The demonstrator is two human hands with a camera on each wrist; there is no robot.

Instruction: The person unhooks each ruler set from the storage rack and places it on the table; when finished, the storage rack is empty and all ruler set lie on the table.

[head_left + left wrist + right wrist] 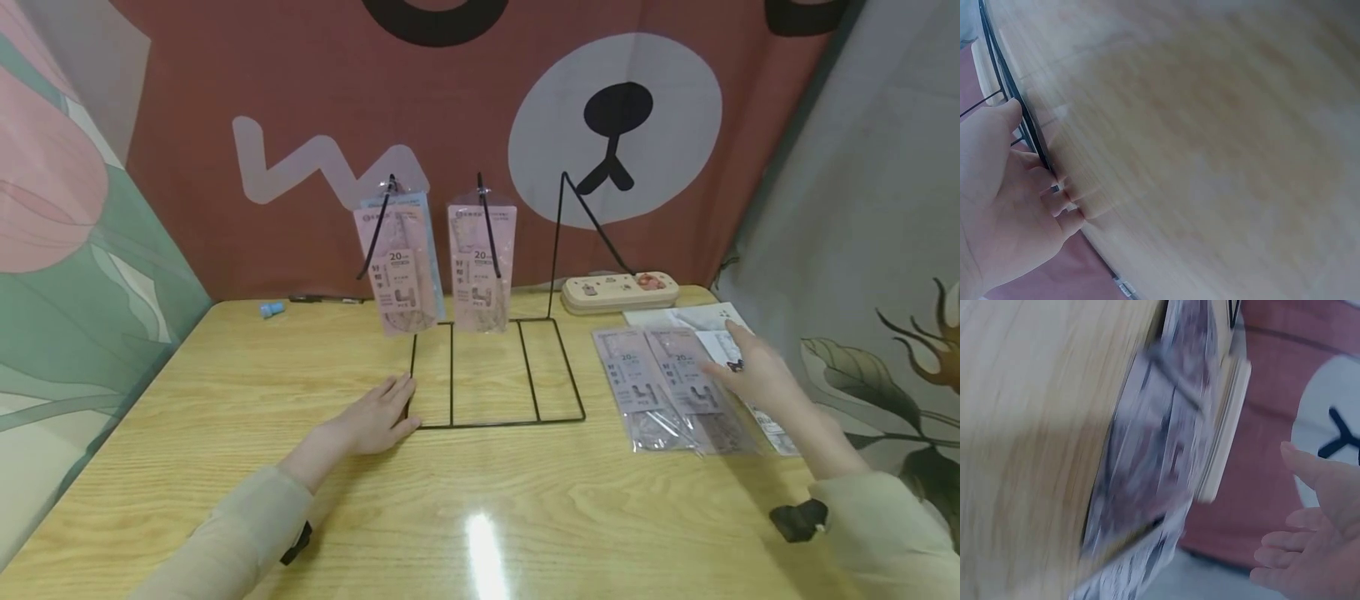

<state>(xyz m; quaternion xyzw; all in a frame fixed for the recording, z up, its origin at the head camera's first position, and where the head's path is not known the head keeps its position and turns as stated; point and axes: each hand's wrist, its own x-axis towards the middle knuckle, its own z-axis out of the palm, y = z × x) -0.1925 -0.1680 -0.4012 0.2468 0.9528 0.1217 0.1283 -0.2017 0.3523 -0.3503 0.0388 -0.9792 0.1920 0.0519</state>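
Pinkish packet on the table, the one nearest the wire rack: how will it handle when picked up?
The packet is probably light and somewhat bendy, as it looks thin and lies flat on the table. Its clear wrapper may be slippery and crinkle, given the shiny glare. Rolling seems unlikely with that flat shape.

The head camera looks forward and down from above the near side of the table (600, 517), far enough back to take in both hands and the curtain (300, 75) behind. The left wrist camera sits close by the left hand (378, 417), its picture tilted and mostly tabletop; it shares that hand and part of the rack (452, 375) with the head view. The right wrist camera, turned nearly sideways, faces past the right hand (757, 367) toward the curtain, sharing the packets (693, 383) with the head view.
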